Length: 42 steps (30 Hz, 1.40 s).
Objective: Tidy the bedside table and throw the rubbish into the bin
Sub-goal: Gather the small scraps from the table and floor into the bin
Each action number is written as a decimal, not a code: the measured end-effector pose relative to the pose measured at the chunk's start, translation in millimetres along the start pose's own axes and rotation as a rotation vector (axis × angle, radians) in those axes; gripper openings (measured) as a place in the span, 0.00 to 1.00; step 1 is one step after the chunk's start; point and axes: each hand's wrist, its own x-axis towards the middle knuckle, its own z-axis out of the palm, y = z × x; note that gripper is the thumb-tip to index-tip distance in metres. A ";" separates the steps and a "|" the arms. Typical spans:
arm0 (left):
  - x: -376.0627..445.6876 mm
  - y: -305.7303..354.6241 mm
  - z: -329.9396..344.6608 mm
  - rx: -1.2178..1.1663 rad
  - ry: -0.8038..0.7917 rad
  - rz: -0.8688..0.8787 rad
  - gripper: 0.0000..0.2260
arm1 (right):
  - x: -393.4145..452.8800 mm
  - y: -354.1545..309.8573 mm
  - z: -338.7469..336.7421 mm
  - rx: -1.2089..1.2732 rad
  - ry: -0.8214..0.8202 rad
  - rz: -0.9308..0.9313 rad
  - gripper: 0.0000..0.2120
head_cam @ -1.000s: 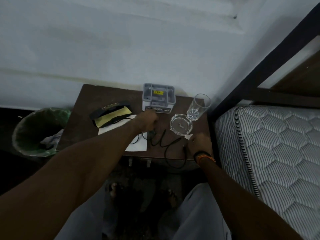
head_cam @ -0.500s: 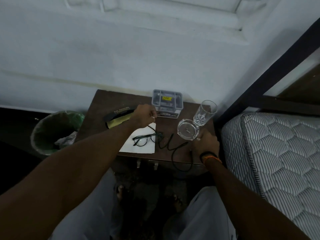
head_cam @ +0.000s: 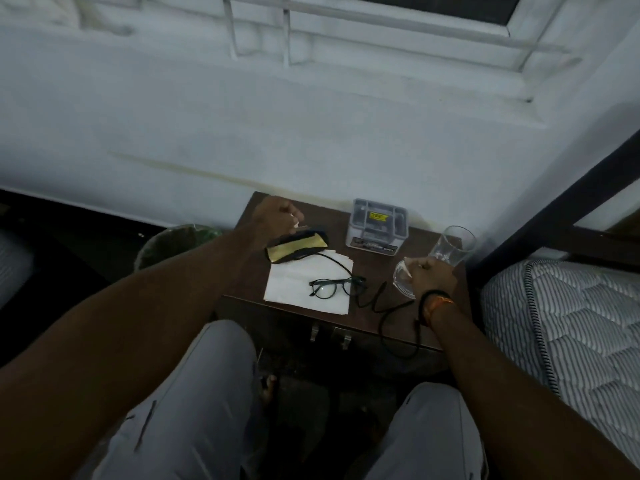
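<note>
Fingers of the left hand [head_cam: 275, 216] are curling tight, pinching a small white scrap [head_cam: 296, 224] above the dark wooden bedside table's [head_cam: 374, 268] left rear corner, near the green-lined round bin [head_cam: 162, 245] on the floor. Rightward, black-framed glasses [head_cam: 334, 286] are lying on a white paper sheet [head_cam: 294, 285]. Farther right, the right hand [head_cam: 431, 277] is gripping a clear glass ashtray [head_cam: 401, 277].

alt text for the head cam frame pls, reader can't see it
A person at a bedside table: left hand pinches a small white scrap near the bin, right hand grips a glass ashtray. Also there: glasses on paper, cable, tumbler, grey organiser.
</note>
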 end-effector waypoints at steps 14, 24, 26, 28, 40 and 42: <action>-52.7 -51.8 -15.9 -0.431 -0.100 -0.262 0.04 | -42.5 -54.6 101.1 0.257 -0.499 0.176 0.13; -65.4 -77.5 -40.5 -0.355 -0.165 -0.266 0.06 | -92.6 -108.8 189.9 0.205 -0.475 0.206 0.17; -65.9 -89.6 -53.2 -0.347 -0.129 -0.269 0.06 | -103.7 -122.2 204.1 0.204 -0.502 0.205 0.14; -65.2 -99.5 -64.3 -0.348 -0.067 -0.254 0.06 | -111.7 -134.7 220.1 0.208 -0.548 0.190 0.13; -48.6 -180.7 -138.9 -0.304 0.368 -0.437 0.10 | -129.3 -189.1 333.9 0.143 -0.845 0.217 0.07; -43.8 -193.4 -149.4 -0.267 0.403 -0.470 0.09 | -123.7 -192.3 350.4 0.030 -0.906 0.109 0.15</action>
